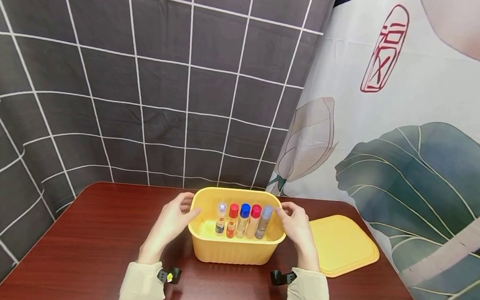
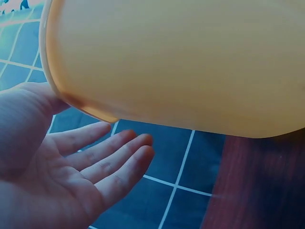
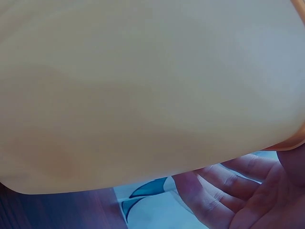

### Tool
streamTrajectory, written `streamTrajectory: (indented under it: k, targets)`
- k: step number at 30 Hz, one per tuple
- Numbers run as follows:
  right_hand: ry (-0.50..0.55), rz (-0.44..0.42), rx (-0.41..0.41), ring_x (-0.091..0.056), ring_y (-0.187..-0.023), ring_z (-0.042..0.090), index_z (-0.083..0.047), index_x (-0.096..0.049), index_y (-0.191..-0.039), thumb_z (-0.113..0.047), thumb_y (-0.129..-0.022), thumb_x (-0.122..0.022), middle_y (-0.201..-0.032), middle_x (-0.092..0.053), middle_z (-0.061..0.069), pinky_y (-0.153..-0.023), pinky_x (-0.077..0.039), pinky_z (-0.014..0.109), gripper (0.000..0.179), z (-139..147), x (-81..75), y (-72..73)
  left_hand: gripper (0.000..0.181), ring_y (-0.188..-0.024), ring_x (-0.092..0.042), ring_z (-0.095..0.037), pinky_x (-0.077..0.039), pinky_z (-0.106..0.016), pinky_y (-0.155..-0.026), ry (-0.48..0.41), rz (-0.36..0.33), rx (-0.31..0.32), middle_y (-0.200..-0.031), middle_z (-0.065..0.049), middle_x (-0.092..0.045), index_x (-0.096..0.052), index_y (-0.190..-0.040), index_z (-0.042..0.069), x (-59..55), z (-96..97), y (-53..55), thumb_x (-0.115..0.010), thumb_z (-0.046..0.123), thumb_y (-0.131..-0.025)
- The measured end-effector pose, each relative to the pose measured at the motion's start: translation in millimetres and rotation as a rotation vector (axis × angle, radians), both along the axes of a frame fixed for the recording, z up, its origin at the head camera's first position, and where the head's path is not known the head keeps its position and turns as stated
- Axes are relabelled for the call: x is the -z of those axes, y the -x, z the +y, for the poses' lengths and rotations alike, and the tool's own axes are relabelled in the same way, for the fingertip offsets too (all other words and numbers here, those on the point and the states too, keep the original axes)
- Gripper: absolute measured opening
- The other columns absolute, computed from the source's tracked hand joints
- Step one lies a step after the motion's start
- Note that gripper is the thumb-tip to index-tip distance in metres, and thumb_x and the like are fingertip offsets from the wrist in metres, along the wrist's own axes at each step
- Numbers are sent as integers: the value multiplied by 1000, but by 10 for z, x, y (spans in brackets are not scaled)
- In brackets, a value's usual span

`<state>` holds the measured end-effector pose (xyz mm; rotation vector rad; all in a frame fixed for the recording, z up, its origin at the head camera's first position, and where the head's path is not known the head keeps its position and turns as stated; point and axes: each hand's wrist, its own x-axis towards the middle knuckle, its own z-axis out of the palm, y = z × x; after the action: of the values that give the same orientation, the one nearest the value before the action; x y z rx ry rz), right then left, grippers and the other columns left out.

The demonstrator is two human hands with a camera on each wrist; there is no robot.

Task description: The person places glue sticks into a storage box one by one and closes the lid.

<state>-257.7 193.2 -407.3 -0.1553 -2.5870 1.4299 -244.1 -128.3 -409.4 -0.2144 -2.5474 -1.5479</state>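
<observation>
Here I am, apparently steadying the yellow bin, capped tubes inside, beside its lid, left hand and right hand each thumbing the rim, fingers loosely extended, so shifting it would call for a firmer grip.

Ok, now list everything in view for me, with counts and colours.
Table: one, reddish-brown, lower part of the head view
Bin: one, yellow, middle of the head view
Capped bottles: five, caps pale, red, blue, pinkish-red, grey-blue, in a row inside the bin
Lid-like panel: one, yellow, on the table, right of the bin
Gridded cloth: dark grey, white lines, behind the table
Printed cloth: white, leaf and flower print, at the right
Sleeves: two, cream
Wrist devices: two, black
Left hand: one, bare, thumb over the bin's left rim
Right hand: one, bare, at the right rim
</observation>
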Motion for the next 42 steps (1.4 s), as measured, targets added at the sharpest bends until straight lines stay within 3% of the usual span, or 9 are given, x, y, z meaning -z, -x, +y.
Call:
streamTrajectory:
  k: [12,22,30,37,42]
  targets:
    - [5,-12,-5,-63,-91,36,1,-65,-114,-19,-96,-62,-97,-66,17,-75,-55,37,27,-1,-14,-5,40,-97,-66,-29,-53,-44,-86,-11,-43,-31,-108,-15,-67,-58,-126,0,68,-5,13,-69,15,-90]
    - [-38,-15,2,-63,-85,28,1,-66,-113,-20,-95,-63,-96,-65,15,-75,-55,37,28,-3,-30,2,33,-93,-64,-26,-54,-43,-84,-13,-81,-27,-104,-14,-65,-60,-120,1,100,-27,40,-67,13,-90]
    - [-23,-31,3,-63,-90,32,0,-65,-115,-24,-96,-61,-98,-64,16,-77,-54,39,31,-2,-34,8,33,-94,-64,-26,-54,-43,-86,-8,-79,-11,-105,-13,-65,-59,-120,2,67,-42,59,-67,14,-91]
    - [-1,-36,-10,-61,-98,31,1,-64,-119,-32,-100,-55,-113,-65,19,-88,-51,47,39,41,-47,-3,34,-95,-64,-27,-53,-43,-86,-5,-84,-9,-106,-14,-65,-59,-121,2,54,-39,57,-67,15,-91]
    - [18,-27,-4,-60,-103,31,0,-64,-120,-38,-101,-51,-113,-66,19,-91,-49,46,44,120,-101,-59,33,-94,-64,-27,-54,-44,-86,-8,-80,-12,-105,-14,-65,-59,-120,1,57,-23,42,-67,15,-90]
